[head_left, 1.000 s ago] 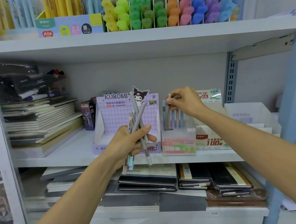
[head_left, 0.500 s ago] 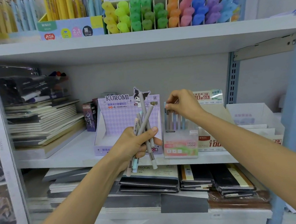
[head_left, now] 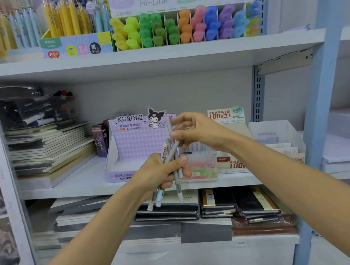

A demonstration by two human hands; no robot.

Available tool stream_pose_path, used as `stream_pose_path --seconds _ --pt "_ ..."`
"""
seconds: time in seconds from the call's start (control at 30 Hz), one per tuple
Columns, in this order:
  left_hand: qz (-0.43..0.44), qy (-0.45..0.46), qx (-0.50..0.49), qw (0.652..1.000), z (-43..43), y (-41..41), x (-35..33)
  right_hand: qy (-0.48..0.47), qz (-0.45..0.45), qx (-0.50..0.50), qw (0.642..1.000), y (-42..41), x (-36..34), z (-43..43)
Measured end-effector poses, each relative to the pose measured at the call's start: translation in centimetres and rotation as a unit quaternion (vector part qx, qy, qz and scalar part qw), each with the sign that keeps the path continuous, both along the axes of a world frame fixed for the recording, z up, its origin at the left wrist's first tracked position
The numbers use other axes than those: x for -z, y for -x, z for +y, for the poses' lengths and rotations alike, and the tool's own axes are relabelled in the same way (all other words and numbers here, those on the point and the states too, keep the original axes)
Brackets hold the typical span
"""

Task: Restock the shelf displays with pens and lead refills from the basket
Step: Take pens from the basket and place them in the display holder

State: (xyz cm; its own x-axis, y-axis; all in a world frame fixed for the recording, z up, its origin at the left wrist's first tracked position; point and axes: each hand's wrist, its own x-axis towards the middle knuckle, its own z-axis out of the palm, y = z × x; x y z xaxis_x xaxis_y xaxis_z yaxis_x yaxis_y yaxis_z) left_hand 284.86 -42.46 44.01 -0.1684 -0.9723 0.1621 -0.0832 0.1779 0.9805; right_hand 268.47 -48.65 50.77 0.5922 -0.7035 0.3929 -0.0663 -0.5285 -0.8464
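Fingers of R hand pinch top of 1 grey pen, mid-frame, prob. to pull it from my pen bundle, L hand gripping rest upright as stock.

left hand grips pens, right hand pinches one grey pen.

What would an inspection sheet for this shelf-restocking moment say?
Surface: white shelf, carrying display boxes.
Job's things: pens in a bundle; clear pen box holding pastel pens; purple box to its left; basket not in view.
Clutter: notebooks stacked at the left.
Hands: left hand grips the bundle; right hand appears to pinch one pen's top.
Cables: nothing seen.
Surroundings: highlighters on the shelf above.
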Motion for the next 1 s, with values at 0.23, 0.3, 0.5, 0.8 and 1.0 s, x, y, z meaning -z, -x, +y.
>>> stream_pose_path --seconds 0.23,0.3,0.5,0.8,1.0 --pt "-0.026 0.01 0.006 1.0 0.3 0.9 -0.2 0.009 -0.09 0.049 0.995 0.9 0.5 1.2" --pt "-0.056 0.012 0.009 0.998 0.4 1.3 0.0 0.008 -0.056 0.067 0.996 1.1 0.3 1.3" --pt "0.001 0.027 -0.009 1.0 0.6 1.3 0.0 -0.003 -0.147 0.122 0.982 2.2 0.2 0.9" --pt "0.15 0.074 -0.14 0.976 -0.3 0.2 -0.1 -0.112 -0.126 0.051 0.984 5.9 0.6 -0.3" --pt "0.197 0.1 -0.169 0.96 -0.2 1.0 -1.0 -0.016 0.124 0.0 0.992 6.7 2.3 0.5"
